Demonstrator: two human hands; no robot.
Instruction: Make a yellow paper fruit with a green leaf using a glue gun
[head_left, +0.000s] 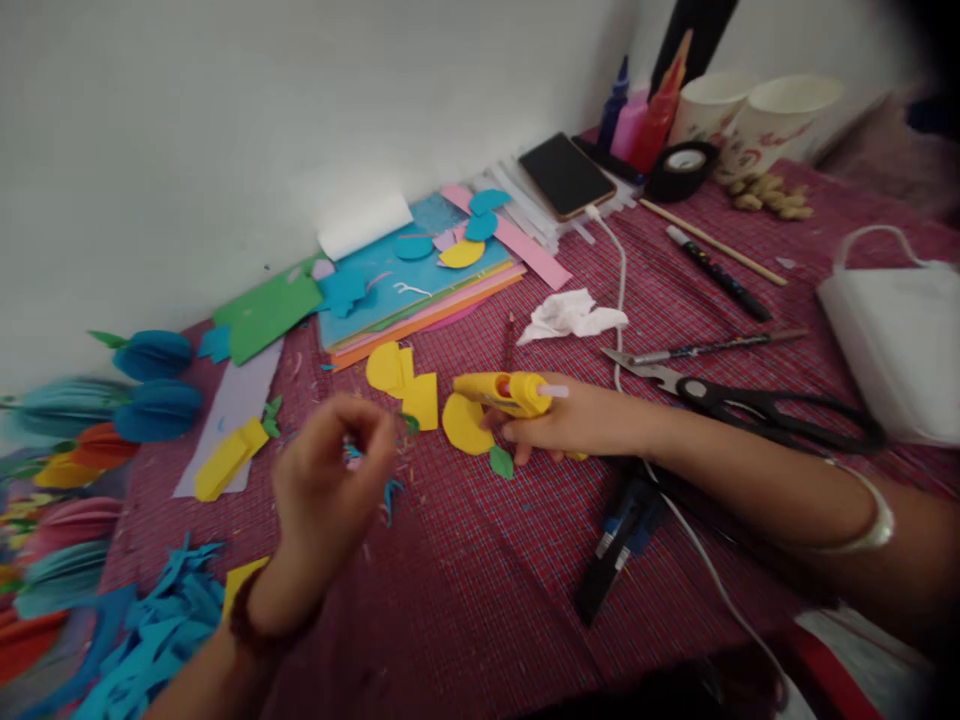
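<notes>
My right hand (562,415) is wrapped round a yellow hot glue gun (480,385), and a pale glue stick (556,391) pokes out of its back end. Just under the gun lie a yellow paper circle (466,428) and a green paper leaf (501,462), close to my right fingers. To the left, my left hand (334,485) is raised over the table, thumb and forefinger curled together; whatever they may hold is too small to make out. Between the hands are folded yellow paper pieces (420,402), partly stacked.
Large scissors (772,415), a box cutter (611,550) and a white cable (709,560) lie around my right arm. Behind are coloured sheets (375,290), a phone (566,175), black tape (681,172) and paper cups (784,110). Blue scraps (161,630) and folded paper fruits (157,410) sit left.
</notes>
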